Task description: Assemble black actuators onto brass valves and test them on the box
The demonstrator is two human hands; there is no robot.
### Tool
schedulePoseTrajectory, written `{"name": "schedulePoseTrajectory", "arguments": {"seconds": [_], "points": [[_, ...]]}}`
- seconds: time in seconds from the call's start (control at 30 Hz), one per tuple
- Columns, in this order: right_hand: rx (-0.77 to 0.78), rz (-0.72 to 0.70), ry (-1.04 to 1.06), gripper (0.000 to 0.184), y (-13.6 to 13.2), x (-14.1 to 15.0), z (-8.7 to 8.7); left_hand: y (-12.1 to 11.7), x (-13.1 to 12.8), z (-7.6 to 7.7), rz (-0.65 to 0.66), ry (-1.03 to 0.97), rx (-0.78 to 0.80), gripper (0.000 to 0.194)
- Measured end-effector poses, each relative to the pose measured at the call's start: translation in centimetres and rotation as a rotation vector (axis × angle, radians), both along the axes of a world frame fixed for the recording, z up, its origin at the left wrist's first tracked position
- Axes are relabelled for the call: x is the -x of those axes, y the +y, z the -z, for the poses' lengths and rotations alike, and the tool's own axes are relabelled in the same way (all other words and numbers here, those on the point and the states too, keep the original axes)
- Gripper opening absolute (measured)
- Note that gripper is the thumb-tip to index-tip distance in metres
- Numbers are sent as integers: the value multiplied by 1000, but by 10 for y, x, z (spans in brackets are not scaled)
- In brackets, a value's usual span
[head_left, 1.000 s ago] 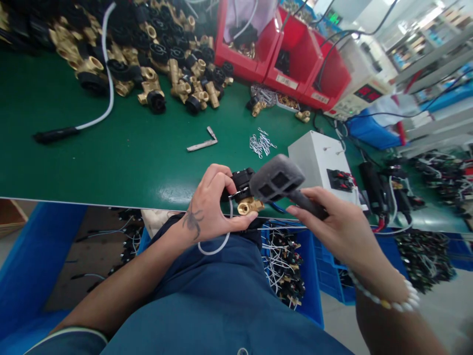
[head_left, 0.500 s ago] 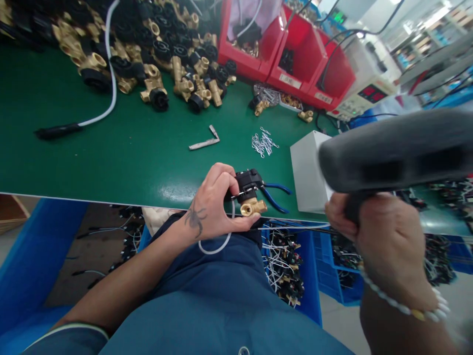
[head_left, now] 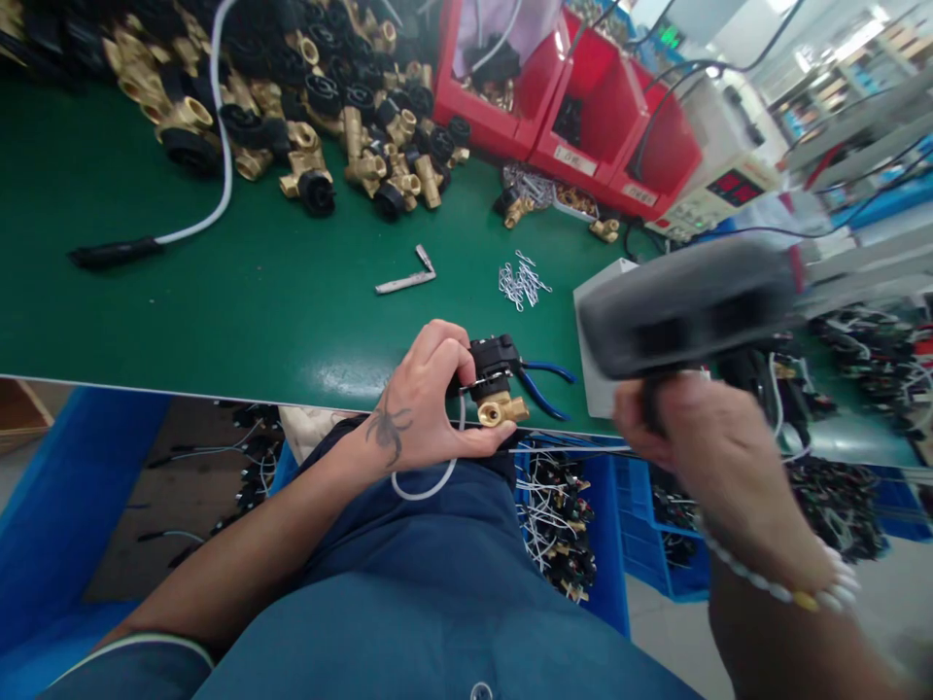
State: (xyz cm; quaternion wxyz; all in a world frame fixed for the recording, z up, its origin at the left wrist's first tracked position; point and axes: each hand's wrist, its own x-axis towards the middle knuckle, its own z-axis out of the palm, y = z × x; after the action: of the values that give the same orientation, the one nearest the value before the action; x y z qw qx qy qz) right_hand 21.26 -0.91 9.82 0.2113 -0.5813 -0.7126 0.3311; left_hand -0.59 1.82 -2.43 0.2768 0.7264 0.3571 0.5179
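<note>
At the table's front edge my left hand (head_left: 430,394) is closed around a brass valve (head_left: 502,409) with a black housing (head_left: 493,360) on top. A white cable loops down from it below the wrist. Blue-handled pliers (head_left: 543,384) lie just right of the housing, their jaws hidden behind it. To the right, my right hand (head_left: 700,433) is wrapped round the handle of a grey pistol-grip tool (head_left: 685,306), held above the table and smeared by motion. The tool's front end points left, apart from the valve.
A white box (head_left: 598,384) stands behind the tool. Silver clips (head_left: 523,282) and a bent metal piece (head_left: 408,276) lie on the green table (head_left: 277,311). Brass valves (head_left: 357,146) crowd the back left, beside red bins (head_left: 502,126). Blue crates (head_left: 608,544) stand below.
My right hand has moved left with the pistol-grip tool, bringing it in front of the white box. My left hand and the valve stay in place.
</note>
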Motion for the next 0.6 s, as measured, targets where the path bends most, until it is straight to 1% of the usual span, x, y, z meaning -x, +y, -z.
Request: {"name": "schedulePoseTrajectory", "arguments": {"seconds": [0.07, 0.1, 0.13, 0.17, 0.27, 0.3, 0.33, 0.43, 0.47, 0.5, 0.53, 0.6], "points": [[99, -103, -171, 71, 1, 3, 1, 0, 0, 0, -9, 4, -2, 42], [103, -139, -219, 70, 1, 3, 1, 0, 0, 0, -11, 7, -3, 42], [86, -145, -229, 70, 1, 3, 0, 0, 0, 0, -10, 9, -2, 41], [48, -118, -191, 68, -1, 2, -1, -1, -1, 1, -5, 9, 0, 41], [-110, 57, 97, 63, -4, -2, -1, -1, -1, 1, -3, -12, -1, 40], [-114, 84, 137, 62, -5, -2, 1, -1, -1, 2, -3, -15, -1, 41], [-89, 72, 118, 64, -4, 0, 2, -1, 0, 2, -4, -13, -2, 41], [78, -98, -153, 69, -1, 5, 3, -1, 1, 1, -3, 21, 6, 42], [97, -140, -207, 70, 0, 6, 2, 0, 1, 1, -5, 26, 7, 42], [80, -141, -205, 69, 1, 5, 0, 0, 1, 1, -6, 27, 6, 42], [44, -110, -163, 67, 0, 3, -2, 0, 1, 0, -5, 23, 5, 41], [-67, 6, 7, 63, -2, -2, -4, -1, 0, 0, 1, 10, 5, 40]]}}
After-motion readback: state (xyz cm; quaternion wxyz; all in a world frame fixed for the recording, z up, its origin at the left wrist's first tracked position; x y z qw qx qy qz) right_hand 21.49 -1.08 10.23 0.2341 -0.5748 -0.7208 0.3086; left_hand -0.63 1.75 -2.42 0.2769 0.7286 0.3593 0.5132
